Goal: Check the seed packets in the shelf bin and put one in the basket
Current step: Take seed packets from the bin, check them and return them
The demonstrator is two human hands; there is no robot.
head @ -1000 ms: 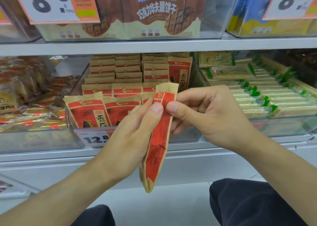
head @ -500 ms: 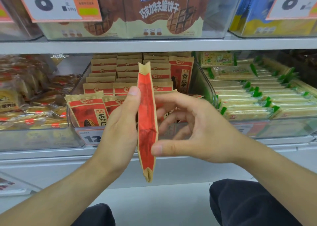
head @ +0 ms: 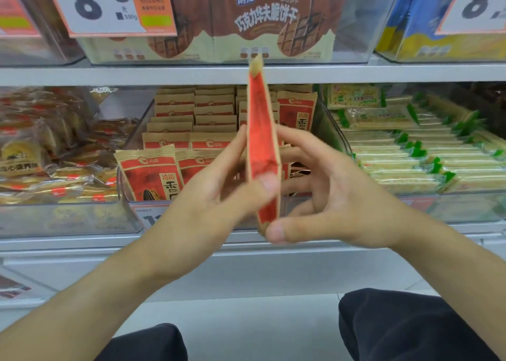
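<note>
I hold one red and tan seed packet [head: 262, 152] upright and edge-on in front of the shelf. My left hand [head: 219, 193] pinches it from the left, fingers behind and thumb on the near side. My right hand [head: 328, 196] holds it from the right, thumb at the bottom corner and fingers spread behind it. Behind my hands, the clear shelf bin [head: 128, 196] holds several rows of the same seed packets [head: 149, 174]. No basket is in view.
A bin of small wrapped cakes [head: 41, 163] stands to the left, a bin of green-striped cracker packs [head: 410, 152] to the right. The upper shelf [head: 109, 74] carries wafer boxes [head: 262, 21] and price cards. My dark-trousered knees show at the bottom.
The packet has risen and turned upright, its top now reaching the upper shelf edge. My right thumb has slid down to its bottom corner; both hands stayed on it.
</note>
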